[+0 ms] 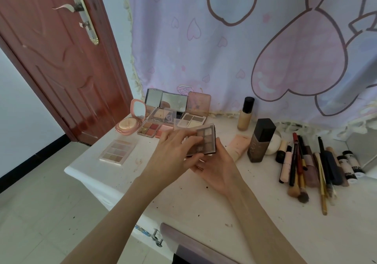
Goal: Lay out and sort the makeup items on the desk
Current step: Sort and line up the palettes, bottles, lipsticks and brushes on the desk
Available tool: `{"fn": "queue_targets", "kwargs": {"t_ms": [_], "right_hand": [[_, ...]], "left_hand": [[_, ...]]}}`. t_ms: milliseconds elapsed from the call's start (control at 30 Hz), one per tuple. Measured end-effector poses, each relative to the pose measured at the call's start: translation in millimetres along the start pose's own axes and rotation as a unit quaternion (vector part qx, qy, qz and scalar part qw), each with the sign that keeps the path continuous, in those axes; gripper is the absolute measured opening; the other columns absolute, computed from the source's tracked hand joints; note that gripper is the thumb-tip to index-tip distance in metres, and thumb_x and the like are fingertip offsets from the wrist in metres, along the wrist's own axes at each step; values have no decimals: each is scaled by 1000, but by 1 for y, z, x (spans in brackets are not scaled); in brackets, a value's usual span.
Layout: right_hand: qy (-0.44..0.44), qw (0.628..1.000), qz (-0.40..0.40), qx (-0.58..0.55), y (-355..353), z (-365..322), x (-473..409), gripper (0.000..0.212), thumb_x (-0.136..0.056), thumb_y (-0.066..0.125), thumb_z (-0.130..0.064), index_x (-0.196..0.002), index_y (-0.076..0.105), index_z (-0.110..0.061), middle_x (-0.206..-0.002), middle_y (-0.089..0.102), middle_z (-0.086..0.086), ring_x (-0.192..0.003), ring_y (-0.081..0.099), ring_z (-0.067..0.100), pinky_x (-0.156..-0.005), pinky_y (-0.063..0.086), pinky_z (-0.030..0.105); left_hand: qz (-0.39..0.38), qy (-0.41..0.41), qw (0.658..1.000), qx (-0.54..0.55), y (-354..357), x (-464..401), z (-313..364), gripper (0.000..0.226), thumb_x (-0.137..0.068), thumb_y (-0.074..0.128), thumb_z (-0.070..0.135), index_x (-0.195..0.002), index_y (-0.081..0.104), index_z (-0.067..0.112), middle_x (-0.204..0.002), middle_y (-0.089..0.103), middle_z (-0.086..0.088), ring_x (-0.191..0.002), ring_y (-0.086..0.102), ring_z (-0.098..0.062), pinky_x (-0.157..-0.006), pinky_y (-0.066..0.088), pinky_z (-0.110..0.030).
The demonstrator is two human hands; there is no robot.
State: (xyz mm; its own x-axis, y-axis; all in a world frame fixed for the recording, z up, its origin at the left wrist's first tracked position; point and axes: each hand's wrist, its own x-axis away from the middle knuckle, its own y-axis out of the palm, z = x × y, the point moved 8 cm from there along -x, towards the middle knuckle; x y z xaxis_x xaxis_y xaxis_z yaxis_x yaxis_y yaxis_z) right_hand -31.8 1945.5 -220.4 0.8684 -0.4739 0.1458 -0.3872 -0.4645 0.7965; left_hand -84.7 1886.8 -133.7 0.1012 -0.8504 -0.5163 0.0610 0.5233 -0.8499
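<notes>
Grey-brown matte squares fill the small rectangular eyeshadow palette (pixel 205 141) with dark plastic edges and a clear lid, held above the white desk (pixel 204 198) near its middle. Left hand (pixel 173 151) pinches the palette's near-left corner, fingers curled over its face; right hand (pixel 216 170) cradles it from beneath, thumb hooked on the right edge. Behind lie open mirrored palettes (pixel 167 108) and a round pink cushion compact (pixel 130 121). A flat pale six-pan palette (pixel 118 151) rests left. Brushes and slim tubes (pixel 310 165) lie bunched at right beside a tall dark square bottle (pixel 261 139).
</notes>
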Motion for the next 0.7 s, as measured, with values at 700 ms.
{"fn": "queue_targets", "kwargs": {"t_ms": [700], "right_hand": [[47, 997, -59, 16, 7, 15, 0, 79, -56, 86, -40, -120, 59, -2, -119, 59, 29, -108, 61, 40, -85, 55, 37]], "left_hand": [[-82, -41, 973, 214, -30, -11, -37, 37, -95, 44, 38, -123, 60, 19, -116, 57, 18, -107, 53, 2, -91, 35, -4]]}}
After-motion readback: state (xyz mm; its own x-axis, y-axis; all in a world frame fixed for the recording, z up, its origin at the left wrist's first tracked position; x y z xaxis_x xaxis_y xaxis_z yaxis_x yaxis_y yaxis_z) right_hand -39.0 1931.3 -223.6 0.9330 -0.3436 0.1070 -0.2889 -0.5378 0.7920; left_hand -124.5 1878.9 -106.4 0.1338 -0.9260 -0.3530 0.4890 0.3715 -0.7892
